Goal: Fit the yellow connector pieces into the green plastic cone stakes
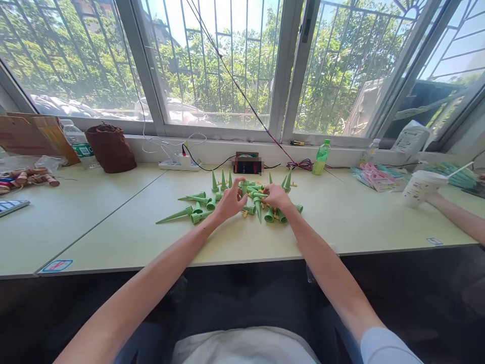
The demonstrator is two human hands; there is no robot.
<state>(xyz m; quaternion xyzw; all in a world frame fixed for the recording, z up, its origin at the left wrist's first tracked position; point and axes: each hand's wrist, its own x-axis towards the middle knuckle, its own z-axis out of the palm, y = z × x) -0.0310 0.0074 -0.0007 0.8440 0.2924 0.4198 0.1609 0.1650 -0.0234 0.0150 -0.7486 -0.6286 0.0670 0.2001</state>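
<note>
A heap of green plastic watering spikes (176, 215) with small yellow valves (245, 214) lies on the pale table. My left hand (232, 200) is closed, thumb and fingers around the upright green cap end of a spike (244, 188) at the middle of the heap. On the right of the heap, my right hand (278, 196) has its fingers curled together at a green spike (258, 194); its fingertips are partly hidden. Several spikes stand point up behind my hands, such as the spike (214, 182) at back left. Others lie on their sides, sockets facing me.
A phone (248, 167) leans behind the heap near a power strip (180, 164). A green drink bottle (322, 157) and cables stand by the sill. To the right are pink bagged items (379, 177), a white cup (422, 188) and another person's hand (435, 199). A brown bag (110, 148) sits left.
</note>
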